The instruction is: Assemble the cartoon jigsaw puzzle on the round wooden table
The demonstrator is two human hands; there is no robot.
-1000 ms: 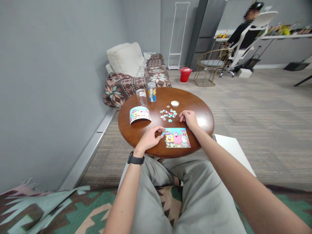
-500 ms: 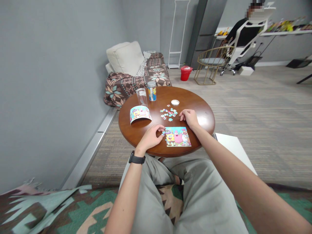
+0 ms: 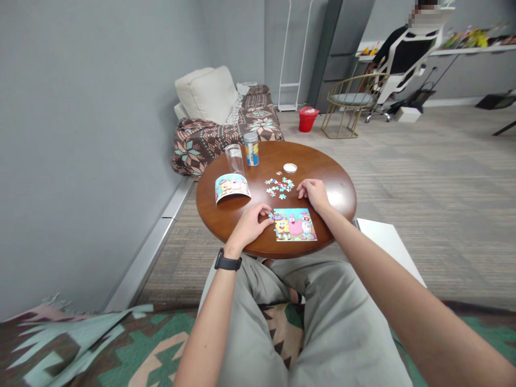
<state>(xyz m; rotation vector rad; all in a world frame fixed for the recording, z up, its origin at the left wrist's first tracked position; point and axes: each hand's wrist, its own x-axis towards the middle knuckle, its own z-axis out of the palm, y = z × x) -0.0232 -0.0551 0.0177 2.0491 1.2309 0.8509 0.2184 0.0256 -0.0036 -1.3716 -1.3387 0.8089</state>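
Observation:
On the table's near side lies a square cartoon picture (image 3: 295,224). At its left edge, my left hand (image 3: 250,223) curves its thumb and fingers around a small light-blue puzzle piece (image 3: 271,216); the grip is partly hidden. My right hand (image 3: 315,193) rests beyond the picture's right side, fingers loosely bent and slightly apart, with nothing visible in them. Several loose puzzle pieces (image 3: 281,186) are scattered just left of its fingertips. Farther left stands a curved cartoon card (image 3: 233,187), bowed up like an arch.
The round brown table (image 3: 322,161) also bears a clear glass (image 3: 234,159), a printed tin (image 3: 251,150) and a round lid (image 3: 289,168). A white panel (image 3: 387,244) is low on the right. Behind are a red bin (image 3: 308,121), a wire chair (image 3: 350,100) and a seated person.
Both hands hold nearly the same places. My left fingers have shifted very slightly at the picture's left edge, and the view has moved a little.

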